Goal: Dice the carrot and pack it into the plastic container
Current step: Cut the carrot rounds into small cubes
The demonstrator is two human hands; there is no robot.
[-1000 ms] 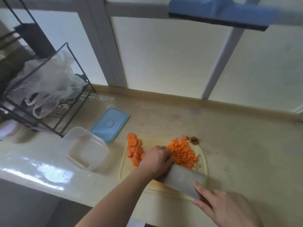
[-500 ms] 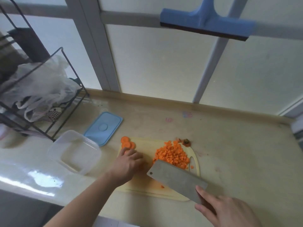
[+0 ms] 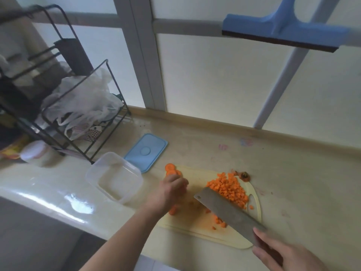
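A pale, glossy desk is running under frosted window panes, with a blue squeegee hanging at the upper right of the frame. A black wire rack stuffed with plastic bags is sitting at the left. Just below it, toward the centre, the clear plastic container is standing open, and its blue lid is lying flat beside it, further back.

At lower centre a cream cutting board is lying on the desk. A heap of diced carrot is covering its right part, and a few carrot slices are lying at its upper left corner. The carrot end is resting at the board's top edge.

I am curling my left hand over the left part of the board, with orange pieces showing just below it; I cannot tell whether the fingers are actually pinching any. My right hand, at the lower right of the frame, is gripping the cleaver, whose broad blade is slanting up and left over the board, its edge next to the diced heap.
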